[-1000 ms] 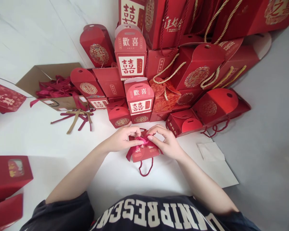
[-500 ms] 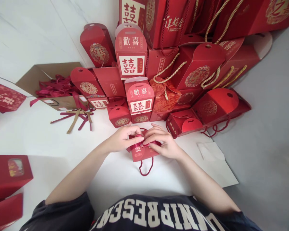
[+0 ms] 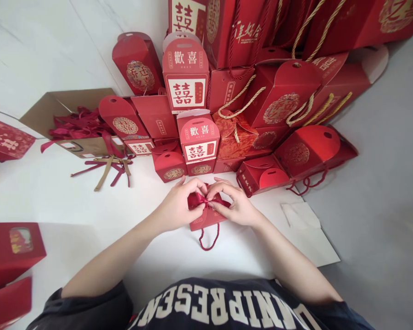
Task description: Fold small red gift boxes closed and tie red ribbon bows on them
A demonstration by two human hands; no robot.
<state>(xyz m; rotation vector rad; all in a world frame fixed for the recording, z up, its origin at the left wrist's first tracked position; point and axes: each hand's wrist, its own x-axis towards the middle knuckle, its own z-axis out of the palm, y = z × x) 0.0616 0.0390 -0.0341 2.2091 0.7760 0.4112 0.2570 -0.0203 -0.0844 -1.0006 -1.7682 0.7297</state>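
Note:
A small red box [image 3: 206,222] with dark red cord handles lies on the white table in front of me. Across its top runs a shiny crimson ribbon [image 3: 200,198], gathered at a knot in the middle. My left hand [image 3: 183,205] curls round the ribbon's left side, thumb and fingers pinching it near the knot. From the right, my right hand [image 3: 231,202] pinches the ribbon beside the knot, its fingertips close to those of my left hand. One cord handle loops out toward me below the box; my hands partly cover the box top.
Stacked red gift boxes [image 3: 187,91] stand just beyond my hands. A cardboard box [image 3: 89,145] full of crimson ribbons is at the left, with loose ribbon strips [image 3: 106,170] before it. More red boxes [image 3: 7,247] lie at the near left, and white paper [image 3: 306,238] at the right.
My left hand has turned and shifted slightly, its thumb now lower and the ribbon knot more exposed. My right hand has stayed nearly in place.

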